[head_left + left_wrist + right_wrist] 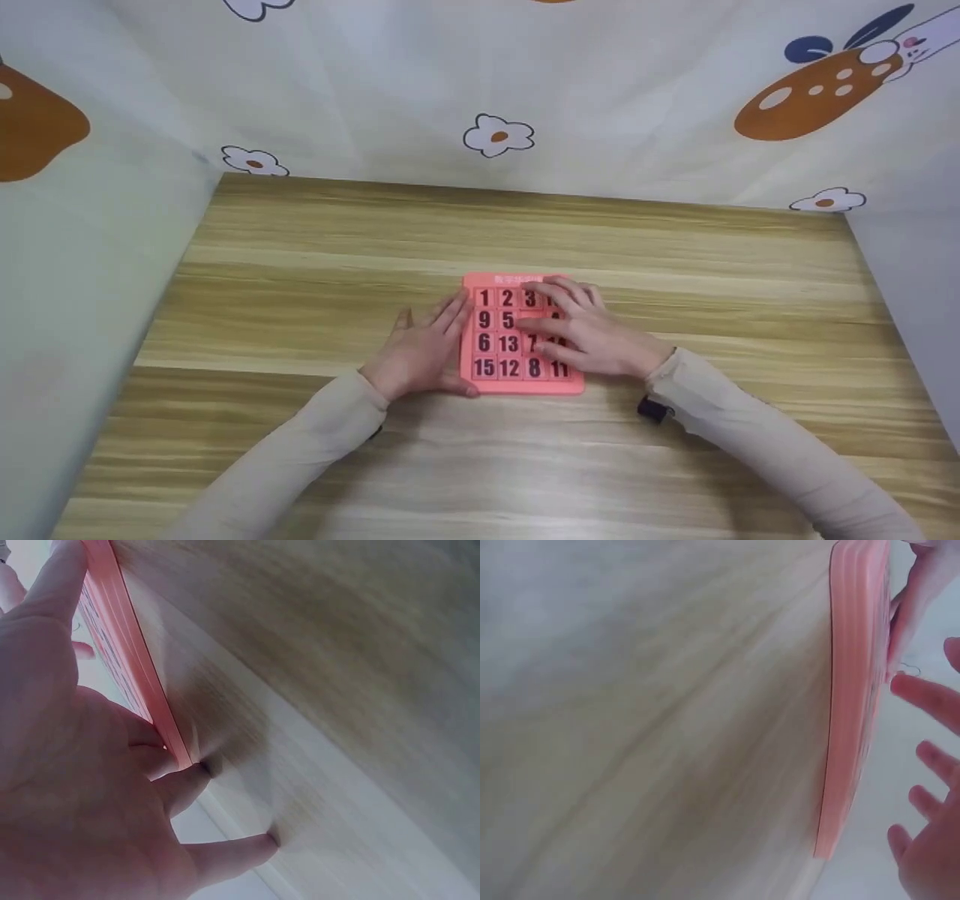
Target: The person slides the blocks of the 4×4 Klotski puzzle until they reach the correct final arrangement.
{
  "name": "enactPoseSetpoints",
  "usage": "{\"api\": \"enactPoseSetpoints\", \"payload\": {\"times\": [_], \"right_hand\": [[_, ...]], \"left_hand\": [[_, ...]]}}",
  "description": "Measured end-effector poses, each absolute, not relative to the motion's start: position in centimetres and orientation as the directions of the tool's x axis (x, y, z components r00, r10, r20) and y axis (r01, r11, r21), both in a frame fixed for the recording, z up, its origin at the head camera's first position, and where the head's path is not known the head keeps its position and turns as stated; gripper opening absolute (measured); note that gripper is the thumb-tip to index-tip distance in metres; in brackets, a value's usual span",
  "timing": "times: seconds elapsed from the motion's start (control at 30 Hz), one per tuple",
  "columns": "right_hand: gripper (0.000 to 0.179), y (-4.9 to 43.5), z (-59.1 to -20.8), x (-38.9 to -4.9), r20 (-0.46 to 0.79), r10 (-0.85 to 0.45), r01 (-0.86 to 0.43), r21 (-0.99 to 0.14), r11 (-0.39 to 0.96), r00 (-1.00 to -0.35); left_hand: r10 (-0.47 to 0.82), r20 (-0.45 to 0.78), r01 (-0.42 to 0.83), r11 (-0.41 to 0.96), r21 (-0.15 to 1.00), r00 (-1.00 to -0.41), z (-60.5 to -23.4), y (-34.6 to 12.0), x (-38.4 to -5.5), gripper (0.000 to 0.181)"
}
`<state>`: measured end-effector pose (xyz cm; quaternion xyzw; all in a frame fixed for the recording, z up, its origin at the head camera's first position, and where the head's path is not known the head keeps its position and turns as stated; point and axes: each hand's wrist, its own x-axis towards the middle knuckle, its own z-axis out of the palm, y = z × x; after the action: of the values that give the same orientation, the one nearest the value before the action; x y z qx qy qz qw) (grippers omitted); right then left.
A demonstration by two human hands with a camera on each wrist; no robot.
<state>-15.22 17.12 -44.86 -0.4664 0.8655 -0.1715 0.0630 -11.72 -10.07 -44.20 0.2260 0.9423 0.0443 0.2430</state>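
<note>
A pink number sliding puzzle (pixel 523 386) lies flat on the wooden table, its dark-numbered tiles facing up. My left hand (pixel 420 356) rests against its left side, fingers extended along the edge and thumb by the near left corner. In the left wrist view, two fingertips of that hand (pixel 75 787) touch the tabletop beside the frame. Over the right part of the puzzle spreads my right hand (pixel 600 337), its fingers hiding some of the right-hand tiles. The right wrist view shows these fingers apart, above the puzzle's face; whether a fingertip touches a tile I cannot tell.
The wood-grain table (pixel 315 247) extends around the puzzle on all sides. A pale curtain (pixel 390 90) printed with flowers and orange fruit rises at the table's back edge, with pale walls left and right. A dark band (pixel 654 409) shows at the right wrist.
</note>
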Motion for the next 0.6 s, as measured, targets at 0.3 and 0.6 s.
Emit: {"api": "enactPoseSetpoints", "payload": {"times": [0.3, 0.6], "right_hand": [[0.026, 16.9, -45.0, -15.9, 0.175, -0.780, -0.784, -0.320, 0.532, -0.601], [0.053, 15.5, -45.3, -16.6, 0.021, -0.757, -0.709, -0.366, 0.603, -0.654]], "left_hand": [[0.441, -0.437, 0.405, 0.897, 0.178, -0.784, -44.3, -9.9, -11.8, 0.125], [0.453, -0.424, 0.416, 0.891, 0.182, -0.784, -44.3, -10.0, -11.7, 0.123]]}}
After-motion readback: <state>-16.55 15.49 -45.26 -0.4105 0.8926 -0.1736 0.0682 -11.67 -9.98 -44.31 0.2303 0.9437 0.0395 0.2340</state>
